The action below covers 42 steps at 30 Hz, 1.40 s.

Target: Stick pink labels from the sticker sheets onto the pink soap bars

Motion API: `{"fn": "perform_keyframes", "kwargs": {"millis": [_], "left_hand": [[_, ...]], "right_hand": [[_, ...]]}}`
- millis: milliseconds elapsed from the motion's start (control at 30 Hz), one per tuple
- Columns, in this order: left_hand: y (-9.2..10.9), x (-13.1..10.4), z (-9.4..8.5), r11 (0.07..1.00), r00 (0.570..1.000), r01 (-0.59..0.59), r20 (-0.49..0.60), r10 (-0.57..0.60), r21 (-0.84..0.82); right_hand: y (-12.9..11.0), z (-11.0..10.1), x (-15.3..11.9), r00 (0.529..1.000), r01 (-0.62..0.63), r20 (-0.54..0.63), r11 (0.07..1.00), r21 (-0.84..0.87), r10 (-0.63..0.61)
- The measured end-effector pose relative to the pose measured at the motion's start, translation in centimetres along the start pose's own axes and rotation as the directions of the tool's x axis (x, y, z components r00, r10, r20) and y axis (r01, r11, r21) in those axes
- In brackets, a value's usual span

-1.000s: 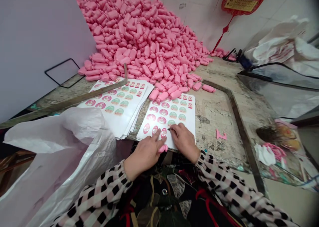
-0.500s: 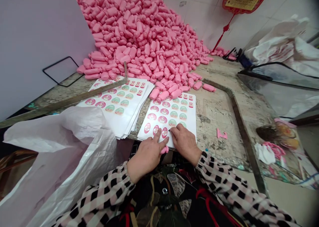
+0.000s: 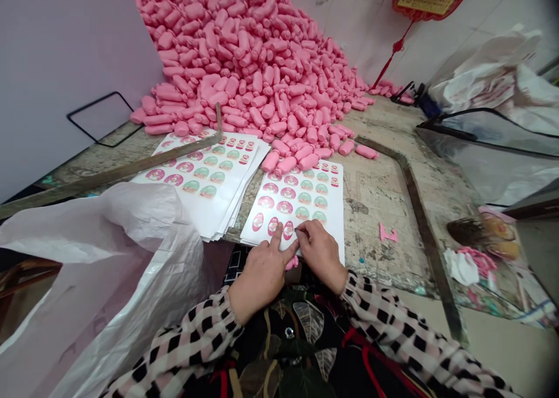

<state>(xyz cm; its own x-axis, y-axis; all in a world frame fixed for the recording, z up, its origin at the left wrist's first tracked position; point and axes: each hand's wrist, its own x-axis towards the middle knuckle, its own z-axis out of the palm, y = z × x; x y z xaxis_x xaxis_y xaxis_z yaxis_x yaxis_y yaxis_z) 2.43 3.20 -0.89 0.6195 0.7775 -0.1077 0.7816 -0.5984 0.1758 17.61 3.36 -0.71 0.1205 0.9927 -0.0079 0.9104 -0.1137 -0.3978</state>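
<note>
A sheet of pink and green stickers [image 3: 266, 188] lies on a stack of sheets at the table's front edge. My left hand [image 3: 264, 267] holds a pink bottle-shaped piece [image 3: 292, 263] under its fingers, while its index finger rests on the sheet between two oval stickers. Beside it, my right hand [image 3: 321, 249] is pinched around the tip of a small dark tool [image 3: 297, 230] at the edge of the oval sticker [image 3: 288, 229]. Most of the tool is hidden by the fingers.
Behind the sheets rises a large heap of pink pieces [image 3: 244, 54]. More sticker sheets [image 3: 187, 180] lie at left under a metal bar [image 3: 131, 166], near a white plastic bag [image 3: 144, 223]. Another bar [image 3: 419, 212] and a pink scrap [image 3: 388, 233] are at right.
My right fingers have shifted slightly down toward my left hand. My left hand and the pink piece have moved slightly right.
</note>
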Motion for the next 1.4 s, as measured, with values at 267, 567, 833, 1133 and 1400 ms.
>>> {"fn": "perform_keyframes", "kwargs": {"millis": [267,567,833,1133,1400], "left_hand": [[-0.1,0.0,0.2,1.0,1.0,0.005,-0.022,-0.006,-0.005],[-0.1,0.0,0.2,0.999,1.0,0.022,-0.006,-0.022,-0.044],[-1.3,-0.8,-0.8,0.674,0.99,-0.016,-0.105,-0.091,-0.738],[-2.0,1.7,-3.3,-0.794,0.932,0.118,0.343,-0.119,-0.596],[-1.5,2.5,-3.1,-0.781,0.933,0.169,0.354,-0.071,-0.601]], "right_hand": [[-0.6,-0.7,1.5,0.996,-0.083,0.034,0.996,-0.034,0.084],[-1.8,-3.3,1.7,0.995,0.046,-0.087,0.998,-0.036,-0.049],[2.2,-2.7,3.0,0.984,-0.142,0.004,0.772,0.62,0.178],[-2.7,-3.7,0.9,0.999,-0.031,0.05,0.571,0.821,-0.017],[-2.6,-2.4,0.6,0.998,-0.03,0.064,0.635,0.772,-0.03]]}}
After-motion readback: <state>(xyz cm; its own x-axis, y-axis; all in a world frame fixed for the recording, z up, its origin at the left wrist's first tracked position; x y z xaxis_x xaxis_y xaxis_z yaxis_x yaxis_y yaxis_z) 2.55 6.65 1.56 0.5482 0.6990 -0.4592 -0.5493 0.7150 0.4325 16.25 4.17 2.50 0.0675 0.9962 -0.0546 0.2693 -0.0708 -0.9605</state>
